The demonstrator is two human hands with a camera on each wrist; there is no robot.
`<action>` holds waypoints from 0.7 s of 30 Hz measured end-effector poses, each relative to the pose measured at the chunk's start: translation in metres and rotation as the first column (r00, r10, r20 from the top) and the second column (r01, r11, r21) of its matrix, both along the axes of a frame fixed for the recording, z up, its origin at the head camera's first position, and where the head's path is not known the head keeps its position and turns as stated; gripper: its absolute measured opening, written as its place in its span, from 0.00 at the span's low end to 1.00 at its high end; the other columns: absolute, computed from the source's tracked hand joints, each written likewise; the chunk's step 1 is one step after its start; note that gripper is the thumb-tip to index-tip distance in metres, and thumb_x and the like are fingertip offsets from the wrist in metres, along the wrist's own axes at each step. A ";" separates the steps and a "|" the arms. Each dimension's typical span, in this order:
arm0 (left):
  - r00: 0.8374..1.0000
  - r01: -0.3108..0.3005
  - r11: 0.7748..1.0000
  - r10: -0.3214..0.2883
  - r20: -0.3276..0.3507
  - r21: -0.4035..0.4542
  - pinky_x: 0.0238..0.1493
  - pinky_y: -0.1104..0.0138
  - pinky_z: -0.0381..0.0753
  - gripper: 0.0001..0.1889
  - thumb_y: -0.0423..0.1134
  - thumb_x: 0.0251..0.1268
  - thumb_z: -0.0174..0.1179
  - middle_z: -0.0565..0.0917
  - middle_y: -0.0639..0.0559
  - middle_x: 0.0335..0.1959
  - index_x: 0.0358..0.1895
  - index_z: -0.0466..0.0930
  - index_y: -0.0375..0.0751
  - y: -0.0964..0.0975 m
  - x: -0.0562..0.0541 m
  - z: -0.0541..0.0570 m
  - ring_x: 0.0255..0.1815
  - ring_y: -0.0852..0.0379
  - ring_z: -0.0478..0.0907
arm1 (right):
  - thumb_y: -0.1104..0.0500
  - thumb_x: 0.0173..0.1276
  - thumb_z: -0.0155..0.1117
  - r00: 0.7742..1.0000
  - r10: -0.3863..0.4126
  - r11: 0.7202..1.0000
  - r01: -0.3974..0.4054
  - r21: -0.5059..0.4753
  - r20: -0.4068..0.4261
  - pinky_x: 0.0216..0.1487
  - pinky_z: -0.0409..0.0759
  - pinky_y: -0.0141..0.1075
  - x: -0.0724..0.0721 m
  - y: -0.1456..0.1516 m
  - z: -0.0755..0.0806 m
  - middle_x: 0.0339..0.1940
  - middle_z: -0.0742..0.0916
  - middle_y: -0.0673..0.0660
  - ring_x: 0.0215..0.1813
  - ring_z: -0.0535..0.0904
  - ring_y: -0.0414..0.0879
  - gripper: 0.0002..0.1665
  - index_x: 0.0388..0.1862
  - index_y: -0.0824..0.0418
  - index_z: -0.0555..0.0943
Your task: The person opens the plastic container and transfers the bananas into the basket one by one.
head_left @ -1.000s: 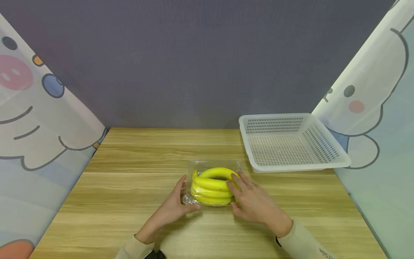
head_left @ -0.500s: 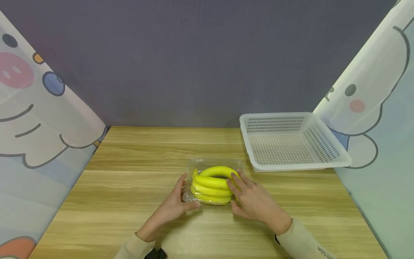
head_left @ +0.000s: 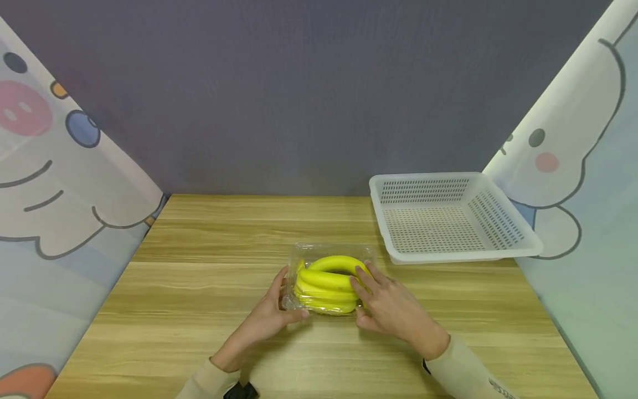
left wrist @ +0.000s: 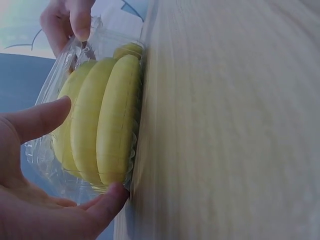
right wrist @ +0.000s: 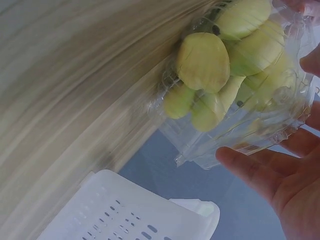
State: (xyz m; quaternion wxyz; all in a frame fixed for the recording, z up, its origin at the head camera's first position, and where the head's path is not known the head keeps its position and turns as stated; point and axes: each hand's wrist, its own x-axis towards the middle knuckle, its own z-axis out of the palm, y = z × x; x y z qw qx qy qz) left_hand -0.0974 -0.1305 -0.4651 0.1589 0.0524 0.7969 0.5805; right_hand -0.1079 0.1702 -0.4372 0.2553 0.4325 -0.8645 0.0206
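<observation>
Steadying a clear plastic box (head_left: pixel 319 252) like this one is mostly about a light touch, IMO. It's packed with bananas (head_left: pixel 326 280), sits around the middle of the worktop (head_left: pixel 199 310), and both hands are on it, one at each end.

The left hand (head_left: pixel 269 313) wraps the left end, fingers along the side and thumb round toward the near face. The right hand (head_left: pixel 394 310) is clamped over the other end — fingertips on top, thumb down by the near corner. I can't tell how hard either one squeezes, or whether the lid is fully snapped down.

My advice: let the left do the anchoring, low on the wall where it looks stiffer, and have the right work on the plastic edge instead of pushing down over the fruit. Thin plastic like that probably flexes and pops, and a banana would bruise easily. Even pressure from both ends should stop it skidding too.

The white basket (head_left: pixel 453 258) is behind and to the right, near the box — I'd watch the right elbow and knuckles around that rim. Past it there's just a dark backdrop (head_left: pixel 319 100) and cartoon-print sheets (head_left: pixel 553 183) either side.
</observation>
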 end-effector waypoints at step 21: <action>1.000 0.013 0.999 -0.013 -0.001 -0.038 0.71 0.34 0.56 0.64 0.44 0.55 0.77 0.61 0.38 0.77 0.84 0.35 0.45 0.000 0.001 0.000 0.76 0.35 0.59 | 0.53 0.52 0.72 0.995 0.002 0.999 0.002 -0.037 0.099 0.43 0.87 0.44 0.000 0.001 0.003 0.59 0.84 0.69 0.61 0.79 0.69 0.33 0.56 0.70 0.84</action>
